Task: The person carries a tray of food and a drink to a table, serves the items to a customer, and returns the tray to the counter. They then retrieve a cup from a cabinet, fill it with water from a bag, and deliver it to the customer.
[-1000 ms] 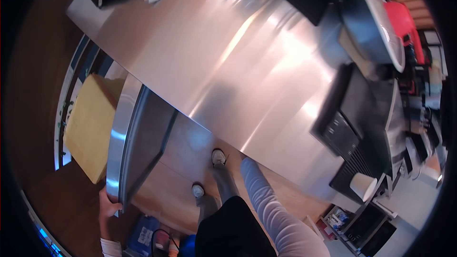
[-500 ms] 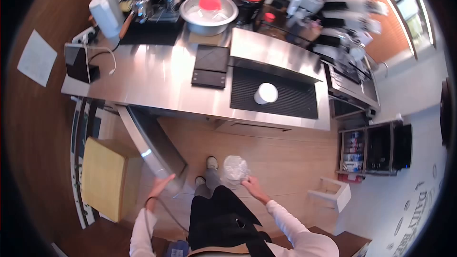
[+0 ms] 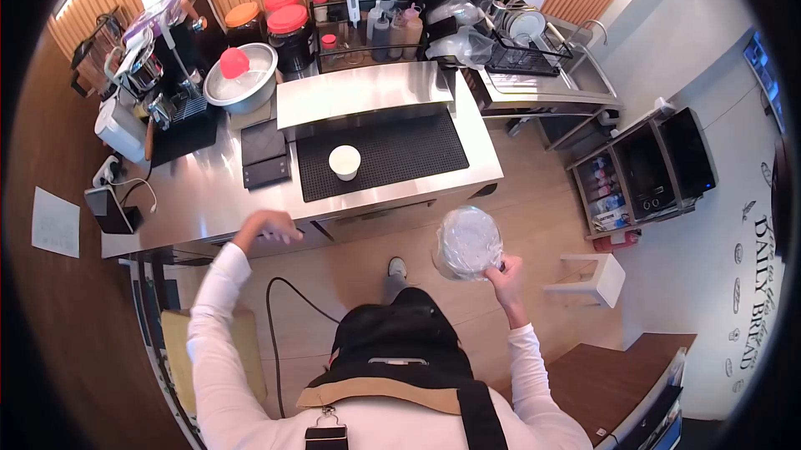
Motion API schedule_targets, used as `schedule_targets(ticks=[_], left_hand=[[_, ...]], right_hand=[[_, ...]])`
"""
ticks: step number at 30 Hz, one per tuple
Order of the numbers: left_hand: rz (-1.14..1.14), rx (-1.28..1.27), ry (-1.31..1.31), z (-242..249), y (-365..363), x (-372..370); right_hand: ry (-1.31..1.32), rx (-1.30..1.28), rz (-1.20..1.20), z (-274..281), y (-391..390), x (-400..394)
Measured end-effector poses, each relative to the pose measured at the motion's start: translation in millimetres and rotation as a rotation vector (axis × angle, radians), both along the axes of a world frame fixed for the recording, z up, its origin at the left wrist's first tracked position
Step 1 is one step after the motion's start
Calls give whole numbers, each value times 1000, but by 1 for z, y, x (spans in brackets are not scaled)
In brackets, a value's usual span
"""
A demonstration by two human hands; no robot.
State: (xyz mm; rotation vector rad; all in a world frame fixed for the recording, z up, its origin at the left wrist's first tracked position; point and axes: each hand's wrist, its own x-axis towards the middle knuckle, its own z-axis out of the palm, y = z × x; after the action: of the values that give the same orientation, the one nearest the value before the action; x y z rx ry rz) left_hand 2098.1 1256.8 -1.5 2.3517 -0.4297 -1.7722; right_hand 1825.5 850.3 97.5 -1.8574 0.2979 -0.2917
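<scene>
My right hand (image 3: pixel 506 276) is closed round the handle of a clear jug (image 3: pixel 469 243), whose top is covered with plastic wrap. What the jug contains is hard to make out through the wrap. Over the front edge of the steel counter (image 3: pixel 204 208), my left hand (image 3: pixel 269 225) is open, fingers apart and holding nothing. On the black ribbed mat (image 3: pixel 400 158) stands a white cup (image 3: pixel 345 160), apart from both hands. A flat black scale (image 3: pixel 265 154) lies left of the mat.
A metal bowl (image 3: pixel 250 95) with a red item sits behind the scale. Beyond are red-lidded jars (image 3: pixel 289 33) and a bottle rack (image 3: pixel 371 16). A white stool (image 3: pixel 596 281) stands at right, and a black hose (image 3: pixel 269 325) crosses the floor at left.
The open door under the counter has been closed, and my left hand has come away from it, up towards the counter. My right hand has carried the jug up and to the right.
</scene>
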Motion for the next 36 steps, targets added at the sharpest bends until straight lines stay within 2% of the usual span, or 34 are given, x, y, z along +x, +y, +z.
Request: schedule_targets(ticks=[1, 2, 3, 4, 5, 6, 7, 8, 9, 13, 14, 17, 20, 22, 23, 24, 25, 26, 27, 30, 33, 35, 36], left_hand=[[-77, -9, 38, 38, -20, 8], [-153, -138, -24, 72, -41, 15], [-250, -152, -135, 113, -77, 12], [-347, -452, -214, 100, -94, 22], [-125, -374, -215, 133, -127, 4], [-116, -490, -109, 173, -153, -13], [222, -734, 176, 138, -165, -18], [284, -821, 244, 142, -181, -29], [455, -945, 339, 127, -187, -40], [1083, -1215, 281, 104, -185, -68], [1180, -1171, 188, 107, -185, -72], [1241, -1252, 249, 90, -167, -66], [1315, -1257, 125, 92, -152, -55], [1224, -1249, -329, 117, -153, -49], [1077, -1216, -662, 135, -159, -53], [909, -1157, -981, 154, -168, -61], [712, -1150, -1170, 167, -178, -69], [531, -1154, -1214, 168, -187, -78], [220, -1148, -1358, 158, -194, -84], [130, -963, -1349, 159, -213, -113], [210, -1127, -1529, 178, -182, -116], [364, -1153, -1662, 138, -138, -108], [656, -1097, -1564, 107, -122, -98]], right_hand=[[-4, -9, 20, 2, -6, 5], [-9, -40, 40, 0, -16, 12], [-21, -61, 71, -3, -26, 22], [-47, -70, 112, -8, -30, 36], [-45, -65, 144, -6, -28, 52], [-52, -64, 182, 1, -27, 62], [-64, -72, 220, 7, -23, 75], [-79, -66, 231, 10, -15, 88], [-80, -77, 234, 14, -8, 97], [-34, -150, 306, 17, 5, 112], [-29, -160, 326, 18, 8, 117], [-28, -201, 455, 8, 13, 129], [23, -38, 516, 10, 16, 138], [103, 172, 507, 6, 18, 142], [164, 251, 464, 13, 23, 142], [227, 330, 418, 16, 26, 143], [223, 325, 426, 13, 26, 144], [219, 321, 434, 9, 25, 146], [214, 318, 442, 7, 25, 148], [141, 244, 442, 4, 26, 150], [215, 181, 394, 21, 29, 153], [231, 194, 353, 21, 24, 154], [237, 200, 334, 21, 21, 155]])
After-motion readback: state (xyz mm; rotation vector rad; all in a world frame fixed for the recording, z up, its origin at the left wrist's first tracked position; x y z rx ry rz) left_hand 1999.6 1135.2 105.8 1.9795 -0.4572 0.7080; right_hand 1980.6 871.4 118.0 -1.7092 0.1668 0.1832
